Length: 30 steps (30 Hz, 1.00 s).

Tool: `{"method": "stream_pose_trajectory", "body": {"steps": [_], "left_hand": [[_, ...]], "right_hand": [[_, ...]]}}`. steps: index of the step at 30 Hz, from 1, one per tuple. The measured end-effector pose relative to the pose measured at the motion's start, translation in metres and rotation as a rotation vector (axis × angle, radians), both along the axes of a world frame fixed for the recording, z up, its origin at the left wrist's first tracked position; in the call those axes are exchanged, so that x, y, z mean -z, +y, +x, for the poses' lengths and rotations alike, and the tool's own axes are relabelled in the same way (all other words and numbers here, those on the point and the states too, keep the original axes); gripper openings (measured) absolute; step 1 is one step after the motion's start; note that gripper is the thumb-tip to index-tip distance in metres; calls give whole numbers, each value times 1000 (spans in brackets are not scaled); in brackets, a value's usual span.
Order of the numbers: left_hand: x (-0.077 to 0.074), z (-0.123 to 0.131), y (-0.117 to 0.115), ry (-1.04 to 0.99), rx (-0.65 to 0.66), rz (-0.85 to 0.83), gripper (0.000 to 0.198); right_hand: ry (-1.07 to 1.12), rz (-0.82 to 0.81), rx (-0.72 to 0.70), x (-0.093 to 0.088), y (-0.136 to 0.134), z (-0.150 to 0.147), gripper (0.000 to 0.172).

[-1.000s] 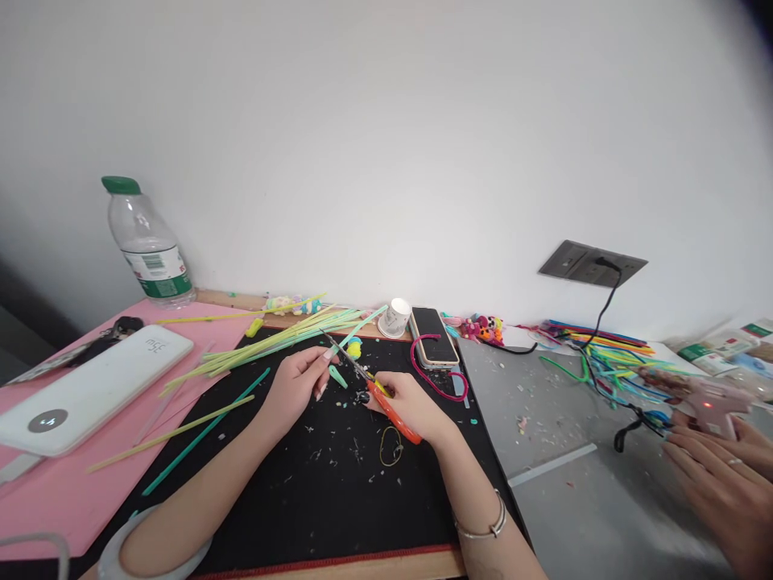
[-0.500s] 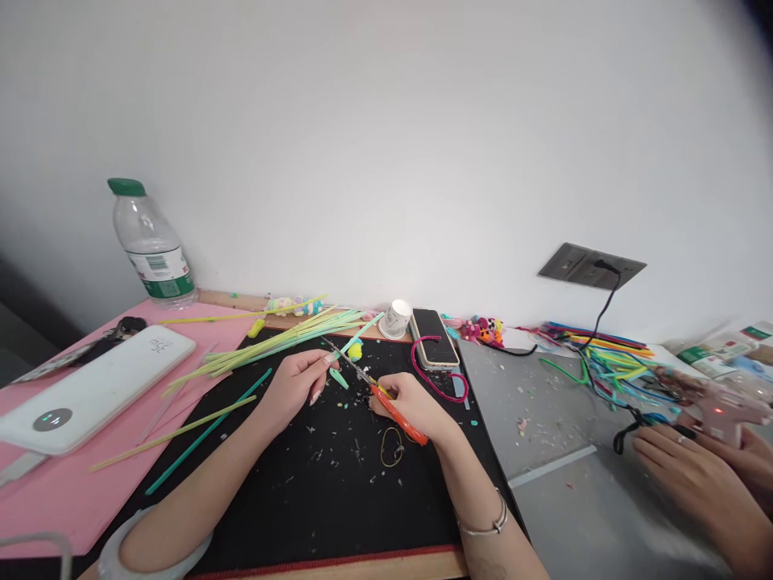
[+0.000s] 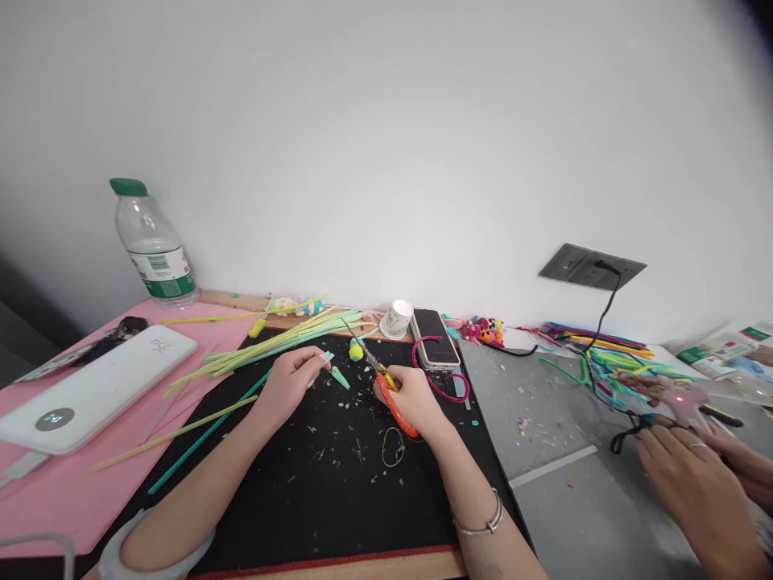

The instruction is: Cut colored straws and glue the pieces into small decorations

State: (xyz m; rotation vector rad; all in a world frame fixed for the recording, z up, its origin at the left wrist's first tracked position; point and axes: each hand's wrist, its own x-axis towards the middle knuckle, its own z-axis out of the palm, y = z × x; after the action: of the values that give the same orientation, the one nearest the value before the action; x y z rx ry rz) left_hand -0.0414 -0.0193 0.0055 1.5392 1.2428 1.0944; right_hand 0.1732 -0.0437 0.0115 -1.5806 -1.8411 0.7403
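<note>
My left hand [image 3: 294, 379] pinches a short mint-green pipe cleaner piece [image 3: 328, 358] between thumb and fingertips, over the black mat [image 3: 326, 491]. My right hand [image 3: 411, 396] grips scissors [image 3: 391, 403] with orange and yellow handles, their blades pointing up and to the left, apart from the piece. Between my hands, a mint-green pointed piece [image 3: 340, 377] lies on the mat close to my left fingertips. Just beyond it sits a small yellow and turquoise fuzzy ball [image 3: 355, 350]. Loose yellow and pale green pipe cleaners [image 3: 266, 348] spread out beyond my left hand.
A paper cup [image 3: 397, 319], a phone [image 3: 436, 340] and a magenta pipe cleaner [image 3: 450, 396] are at the back. A power bank [image 3: 102, 387] and bottle [image 3: 154, 250] stand left. At right, a co-worker's hands [image 3: 694, 467] are near a glue gun [image 3: 685, 403] and black cord [image 3: 604, 322].
The scissors have drawn back right from my left hand, their tips now turned more upward. The long strip reaching out from my left fingers is now a short piece. The co-worker's hands shifted slightly.
</note>
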Motion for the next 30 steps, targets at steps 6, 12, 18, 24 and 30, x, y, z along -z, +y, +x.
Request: {"method": "stream_pose_trajectory", "body": {"steps": [6, 12, 18, 24, 30], "left_hand": [[5, -2, 2, 251, -26, 27, 40], [4, -3, 5, 335, -148, 163, 37], [2, 5, 17, 411, -128, 253, 31], [3, 27, 44, 409, -46, 286, 29], [13, 43, 65, 492, -124, 225, 23]], "right_hand": [[-68, 115, 124, 2, 4, 2, 30], [-138, 128, 200, 0, 5, 3, 31], [-211, 120, 296, 2, 6, 5, 27], [-265, 100, 331, 4, 8, 7, 26], [-321, 85, 350, 6, 8, 8, 25]]}}
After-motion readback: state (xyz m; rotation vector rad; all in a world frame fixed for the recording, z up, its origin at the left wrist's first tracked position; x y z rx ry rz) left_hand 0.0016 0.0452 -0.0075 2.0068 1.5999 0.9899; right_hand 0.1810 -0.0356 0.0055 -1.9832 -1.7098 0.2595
